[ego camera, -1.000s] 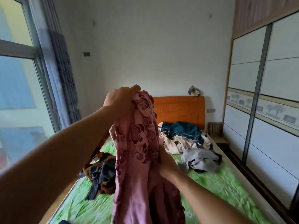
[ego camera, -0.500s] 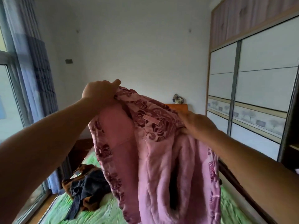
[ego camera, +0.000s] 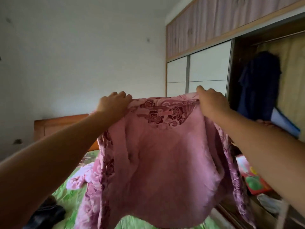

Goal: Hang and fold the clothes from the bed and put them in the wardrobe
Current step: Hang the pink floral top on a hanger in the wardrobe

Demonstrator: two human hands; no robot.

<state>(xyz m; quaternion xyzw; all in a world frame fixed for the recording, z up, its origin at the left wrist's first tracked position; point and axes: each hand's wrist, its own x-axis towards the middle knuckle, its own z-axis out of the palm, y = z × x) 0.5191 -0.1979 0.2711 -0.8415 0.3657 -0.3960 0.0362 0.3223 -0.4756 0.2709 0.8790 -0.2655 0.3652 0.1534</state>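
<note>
A pink jacket (ego camera: pixel 165 162) with a dark rose pattern hangs spread out in front of me, its plain lining facing me. My left hand (ego camera: pixel 112 104) grips its left shoulder and my right hand (ego camera: pixel 212 103) grips its right shoulder, both at chest height above the bed (ego camera: pixel 72 192). The jacket's sleeves droop at either side. Behind it on the right stands the wardrobe (ego camera: pixel 206 71), its right section open with a dark blue garment (ego camera: pixel 259 86) hanging inside. The jacket hides most of the bed.
More clothes lie on the green bedspread: a pale pink piece (ego camera: pixel 79 177) and a dark heap (ego camera: pixel 47 214) at lower left. The orange headboard (ego camera: pixel 57 126) is behind my left arm. Colourful items (ego camera: pixel 250 177) sit low in the open wardrobe.
My hands moved apart along the collar and pulled the jacket out flat. My view swung right, bringing the open wardrobe section into sight.
</note>
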